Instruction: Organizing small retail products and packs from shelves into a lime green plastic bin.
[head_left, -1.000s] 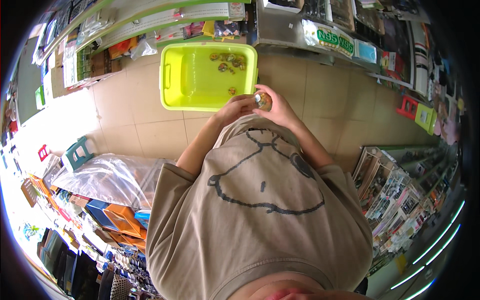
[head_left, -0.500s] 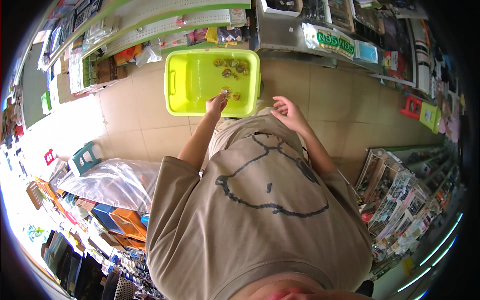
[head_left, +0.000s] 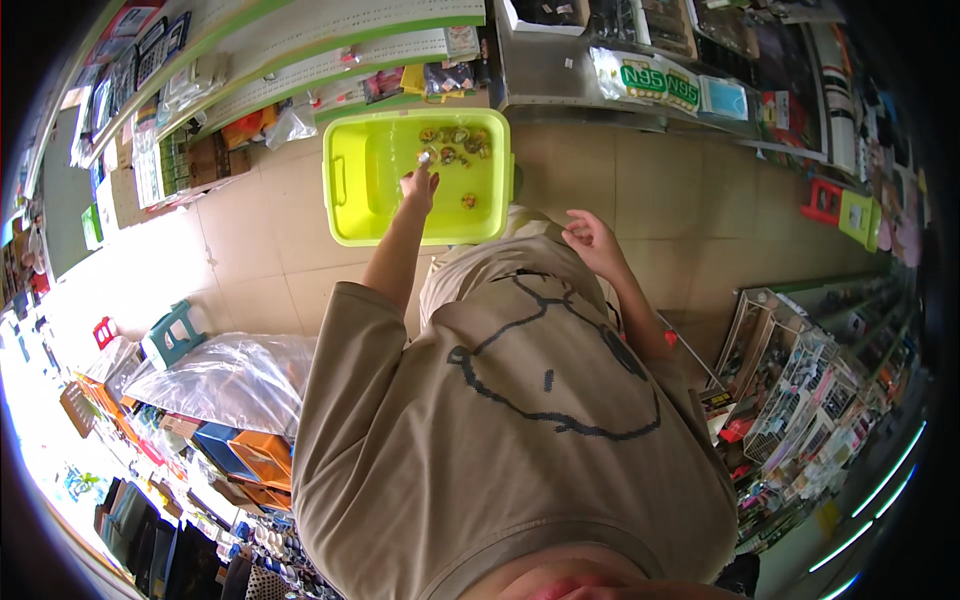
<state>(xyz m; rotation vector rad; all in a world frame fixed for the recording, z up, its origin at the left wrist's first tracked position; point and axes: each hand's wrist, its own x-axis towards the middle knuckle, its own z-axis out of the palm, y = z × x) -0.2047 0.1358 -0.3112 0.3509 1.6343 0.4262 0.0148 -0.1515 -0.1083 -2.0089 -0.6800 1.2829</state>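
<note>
A bright yellow-green plastic tub [head_left: 376, 236] stands on the floor in front of me. My left hand [head_left: 420, 187] reaches over it, fingertips closed on a small shiny whitish round thing [head_left: 425, 158]; its exact kind is too small to make out. Several small round things in gold and mixed colours [head_left: 459, 135] lie grouped at the tub's far right. A single similar piece [head_left: 468, 201] lies apart, closer to the near side. Off the tub's right side, my right hand [head_left: 592, 240] hovers near my leg, empty, fingers loosely apart.
Shelves with packaged goods [head_left: 330, 62] run behind the tub. A metal counter [head_left: 550, 78] with packs stands at the back right. At left are a teal stool [head_left: 174, 335] and a plastic-covered pile [head_left: 235, 373]. A wire rack [head_left: 790, 370] stands at right.
My left hand has moved away from me, carrying the small round thing from beside the single piece toward the far group. My right hand has shifted slightly right and nearer.
</note>
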